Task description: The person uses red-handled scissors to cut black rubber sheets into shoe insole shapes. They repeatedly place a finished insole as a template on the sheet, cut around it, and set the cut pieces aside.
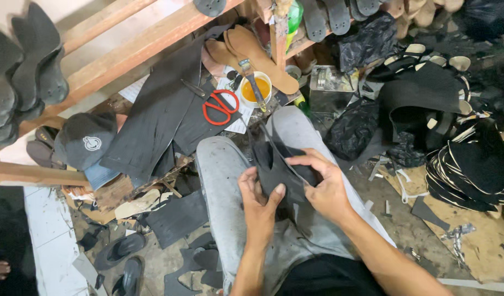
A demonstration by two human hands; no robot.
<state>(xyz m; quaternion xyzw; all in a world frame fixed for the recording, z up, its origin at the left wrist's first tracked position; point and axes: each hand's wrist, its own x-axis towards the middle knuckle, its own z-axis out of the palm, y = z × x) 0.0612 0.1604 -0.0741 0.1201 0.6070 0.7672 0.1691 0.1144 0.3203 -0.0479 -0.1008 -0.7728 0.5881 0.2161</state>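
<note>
A black sandal piece with a strap [274,164] rests over my lap, between my knees in grey trousers. My left hand [257,205] grips its near edge, thumb on top. From the right, my right hand [323,183] pinches the same piece, fingers curled over its top. A thin black strap rises from the piece toward the glue pot.
Red-handled scissors [220,107] lie on black sheet material [153,115] ahead. A small pot of yellow glue [256,89] holds a brush. Tan insoles [257,55] lean behind it. Stacked black soles [471,164] sit at right, a dark cap [85,140] at left, wooden rack beams [131,52] above.
</note>
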